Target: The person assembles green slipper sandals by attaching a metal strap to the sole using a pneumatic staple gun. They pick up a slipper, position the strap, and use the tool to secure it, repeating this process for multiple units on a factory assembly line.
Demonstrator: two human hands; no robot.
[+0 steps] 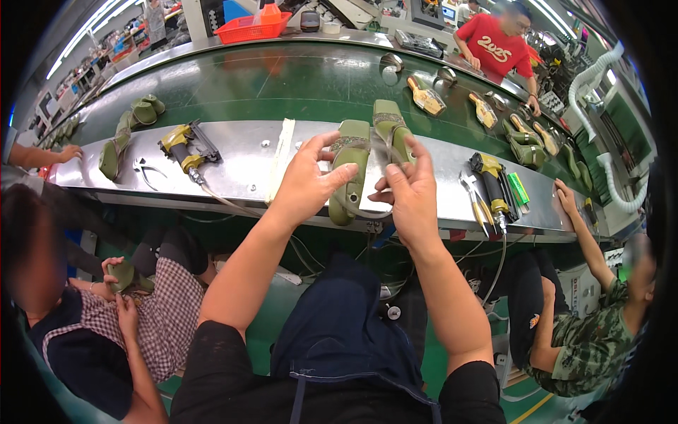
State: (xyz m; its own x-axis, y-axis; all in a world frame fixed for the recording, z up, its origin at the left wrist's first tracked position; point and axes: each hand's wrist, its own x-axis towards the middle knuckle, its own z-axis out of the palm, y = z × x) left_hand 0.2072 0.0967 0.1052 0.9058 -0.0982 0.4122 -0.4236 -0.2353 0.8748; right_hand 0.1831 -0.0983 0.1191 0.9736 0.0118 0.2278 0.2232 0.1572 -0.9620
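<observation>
My left hand (311, 180) is closed on a green shoe last (353, 169), its thumb and fingers on the near and far parts of one side. A glittery strap crosses the last near its far end, and a thin pale strap (367, 213) loops out from its lower end. That thin strap runs to my right hand (412, 198), whose fingers are curled with thumb and forefinger pinched on it. Just beyond my right hand lies a second green shoe last (390, 124), also with a strap across it. Both lasts are over the metal ledge (240, 152).
On the ledge are a nail gun (187, 147) and pliers (147, 173) at left, another nail gun (494, 185), pincers (477, 201) and a green box (519, 188) at right. Beyond runs a green conveyor (282, 81) with shoe parts. Co-workers sit on both sides.
</observation>
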